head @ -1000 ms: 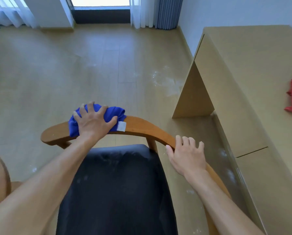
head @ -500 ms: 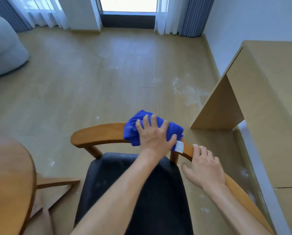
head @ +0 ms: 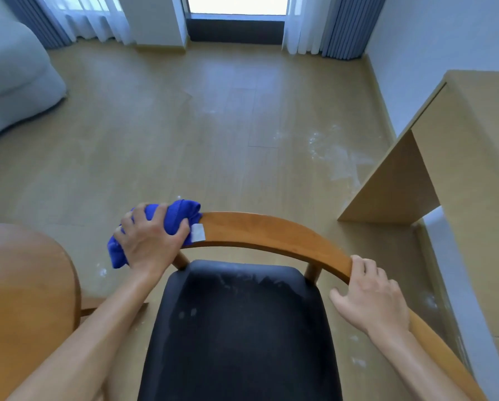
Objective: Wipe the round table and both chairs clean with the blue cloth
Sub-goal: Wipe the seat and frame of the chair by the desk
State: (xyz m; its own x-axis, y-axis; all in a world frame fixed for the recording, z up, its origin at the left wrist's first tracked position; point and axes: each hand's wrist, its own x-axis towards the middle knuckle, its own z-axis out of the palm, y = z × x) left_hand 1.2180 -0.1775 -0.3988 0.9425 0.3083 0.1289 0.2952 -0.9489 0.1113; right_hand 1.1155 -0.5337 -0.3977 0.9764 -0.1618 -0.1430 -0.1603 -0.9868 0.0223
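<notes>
A wooden chair with a curved back rail (head: 271, 230) and a dusty black seat (head: 236, 328) stands right in front of me. My left hand (head: 151, 241) grips the bunched blue cloth (head: 179, 218) around the left end of the rail, fingers curled over it. A white tag of the cloth hangs on the rail. My right hand (head: 372, 299) holds the right part of the rail, thumb on the inner side and fingers over the top. The round wooden table (head: 25, 285) shows its edge at the lower left.
A light wooden desk (head: 468, 175) stands close on the right along the white wall. White dust marks lie on the wood floor (head: 338, 157) beyond the chair. A grey sofa (head: 14, 79) sits at the far left, curtains and a window at the back.
My left hand has slid the cloth from the middle of the rail to its left end. My right hand has stayed on the right part of the rail. The view has shifted.
</notes>
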